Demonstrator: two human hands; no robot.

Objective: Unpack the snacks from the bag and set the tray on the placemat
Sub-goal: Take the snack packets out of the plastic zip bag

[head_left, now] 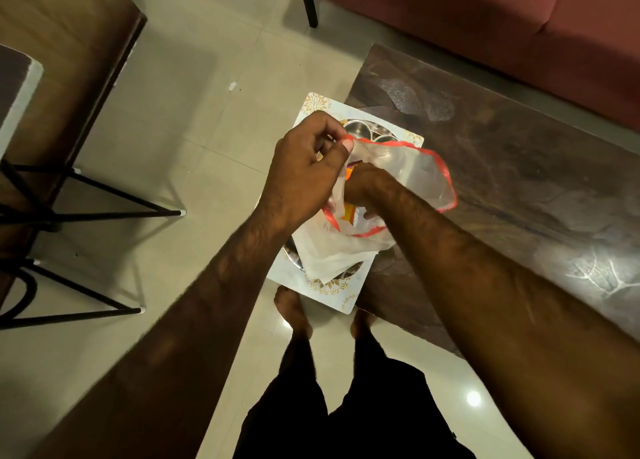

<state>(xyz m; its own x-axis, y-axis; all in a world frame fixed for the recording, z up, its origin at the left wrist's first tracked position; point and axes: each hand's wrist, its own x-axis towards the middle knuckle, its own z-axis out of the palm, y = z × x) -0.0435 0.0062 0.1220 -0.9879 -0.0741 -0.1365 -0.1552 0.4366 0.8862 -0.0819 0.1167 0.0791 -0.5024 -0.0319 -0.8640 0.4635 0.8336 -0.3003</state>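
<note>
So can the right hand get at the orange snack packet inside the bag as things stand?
Probably yes: the left hand holds the bag open by its red rim, and the right hand is already inside, at the orange packet. Nothing visible blocks it.

A red sofa (485, 19) fills the upper right; a black-legged stool (52, 213) stands at left on the tiled floor (207, 78).

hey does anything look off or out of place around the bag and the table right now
The placemat hangs well past the dark table's edge, over the floor, with the steel tray and plastic bag on it. That overhang looks precarious.
</note>
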